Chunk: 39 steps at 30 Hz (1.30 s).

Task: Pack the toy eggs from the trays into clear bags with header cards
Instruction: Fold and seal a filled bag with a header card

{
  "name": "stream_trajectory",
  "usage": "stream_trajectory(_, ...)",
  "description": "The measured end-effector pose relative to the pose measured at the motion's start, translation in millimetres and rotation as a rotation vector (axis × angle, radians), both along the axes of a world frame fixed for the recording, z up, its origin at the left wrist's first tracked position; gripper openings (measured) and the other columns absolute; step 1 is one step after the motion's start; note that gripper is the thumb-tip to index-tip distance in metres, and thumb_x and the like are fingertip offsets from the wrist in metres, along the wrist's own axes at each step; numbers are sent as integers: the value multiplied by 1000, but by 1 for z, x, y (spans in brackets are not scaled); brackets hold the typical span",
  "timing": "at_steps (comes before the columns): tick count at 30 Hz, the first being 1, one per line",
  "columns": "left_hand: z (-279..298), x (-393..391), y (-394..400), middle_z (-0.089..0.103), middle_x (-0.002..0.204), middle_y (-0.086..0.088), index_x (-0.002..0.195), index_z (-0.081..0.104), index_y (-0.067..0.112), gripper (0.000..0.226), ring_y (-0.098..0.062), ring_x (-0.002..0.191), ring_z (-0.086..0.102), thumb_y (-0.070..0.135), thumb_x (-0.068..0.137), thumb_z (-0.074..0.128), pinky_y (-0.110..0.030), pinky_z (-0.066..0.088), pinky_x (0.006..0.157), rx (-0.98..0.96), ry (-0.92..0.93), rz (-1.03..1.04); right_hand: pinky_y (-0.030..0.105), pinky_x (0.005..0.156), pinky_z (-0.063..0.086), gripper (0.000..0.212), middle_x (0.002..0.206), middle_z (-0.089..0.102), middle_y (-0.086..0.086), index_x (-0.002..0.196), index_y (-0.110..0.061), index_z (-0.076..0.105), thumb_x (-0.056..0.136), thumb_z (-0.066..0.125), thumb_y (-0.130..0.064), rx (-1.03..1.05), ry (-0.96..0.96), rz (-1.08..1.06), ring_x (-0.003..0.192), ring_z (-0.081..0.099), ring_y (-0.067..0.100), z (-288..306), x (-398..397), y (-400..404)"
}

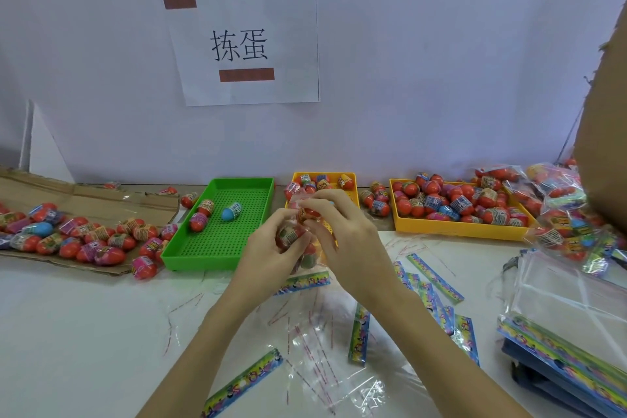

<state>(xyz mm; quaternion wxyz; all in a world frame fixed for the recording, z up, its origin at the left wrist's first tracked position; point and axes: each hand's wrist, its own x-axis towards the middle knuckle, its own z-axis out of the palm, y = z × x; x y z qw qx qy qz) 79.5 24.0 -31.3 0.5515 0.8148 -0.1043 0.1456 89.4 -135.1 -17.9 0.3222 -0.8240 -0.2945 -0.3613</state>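
Note:
Above the table's middle, my left hand point(271, 248) and my right hand point(339, 234) together hold a clear bag point(307, 260) with several toy eggs in it. Its coloured header card point(302, 283) hangs at the bottom. My right fingers pinch a red egg point(307, 213) at the bag's top. The green tray point(224, 224) to the left carries three eggs. A small yellow tray point(353, 180) lies behind my hands, partly hidden. The large yellow tray point(454, 227) on the right is heaped with eggs.
Flattened cardboard point(84, 200) at the left bears many loose eggs. Empty bags with header cards point(359, 332) and peeled strips litter the near table. A stack of empty bags point(570, 302) and filled bags point(559, 200) lie at the right beside a cardboard box wall point(604, 132).

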Motion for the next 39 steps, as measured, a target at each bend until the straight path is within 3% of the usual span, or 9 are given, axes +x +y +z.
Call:
stream_trajectory(3, -1, -1, -2, 72, 96, 8, 114, 63, 29, 21, -2, 80, 71, 15, 100, 70, -16, 56, 65, -13, 8, -38, 20, 86, 52, 22, 122, 59, 5, 122, -10, 68, 101, 62, -10, 95, 33, 28, 99, 60, 11, 0, 3, -1)
stream_trajectory(5, -1, -2, -1, 72, 98, 12, 115, 64, 26, 27, -3, 85, 70, 12, 95, 76, -12, 54, 71, -41, 3, -35, 22, 82, 53, 24, 120, 57, 3, 123, -12, 67, 100, 63, -10, 165, 80, 55, 94, 60, 11, 1, 5, -2)
stream_trajectory(9, 1, 0, 3, 73, 98, 7, 117, 65, 31, 43, -7, 90, 72, 11, 86, 86, -19, 58, 79, -76, 11, -34, 14, 78, 50, 23, 117, 55, 4, 121, -13, 69, 98, 67, -10, 188, 101, 63, 88, 57, 6, 4, 6, -6)
stream_trajectory(15, -3, -1, 2, 69, 99, 13, 128, 56, 26, 39, -5, 83, 72, 5, 98, 69, -16, 56, 65, 12, -44, 9, 9, 83, 45, 27, 122, 57, 6, 123, -11, 68, 98, 66, -5, 0, 68, 80, 95, 50, 1, 7, 11, -15)
stream_trajectory(19, -5, -1, -1, 68, 99, 6, 132, 51, 24, 46, -8, 86, 69, 0, 97, 67, -25, 58, 77, 100, -76, -12, 21, 82, 53, 24, 120, 60, 4, 121, -8, 69, 97, 68, -4, 136, 30, 106, 94, 62, 11, 8, 7, -10)
stream_trajectory(24, -5, -1, -3, 67, 99, -1, 129, 51, 29, 52, -9, 91, 68, -1, 92, 73, -23, 56, 82, 45, -64, -53, 12, 78, 49, 21, 116, 59, -2, 116, -13, 68, 96, 71, -10, 300, -34, 104, 88, 63, 4, 13, 2, -5)
stream_trajectory(29, -5, 1, -1, 66, 101, 12, 129, 50, 40, 60, -8, 101, 66, 3, 91, 77, -20, 53, 89, 22, -69, -81, 31, 73, 58, 20, 121, 56, 4, 117, -11, 68, 98, 68, -8, 104, 33, 85, 93, 65, 17, 6, 4, -5)
stream_trajectory(35, -7, 2, 0, 67, 102, 15, 132, 49, 39, 61, -9, 107, 66, 5, 91, 78, -15, 51, 89, 38, -70, -59, 9, 78, 46, 22, 119, 56, 4, 118, -14, 68, 97, 68, -8, 38, 60, 83, 91, 54, 4, 9, 6, -11)
stream_trajectory(39, -6, 1, 0, 63, 106, 21, 134, 48, 40, 63, -7, 103, 65, 9, 90, 80, -23, 54, 90, 97, -95, -39, 22, 84, 54, 29, 124, 61, -2, 127, -17, 66, 98, 66, -10, -152, 128, 92, 92, 56, 4, 11, 7, -16)
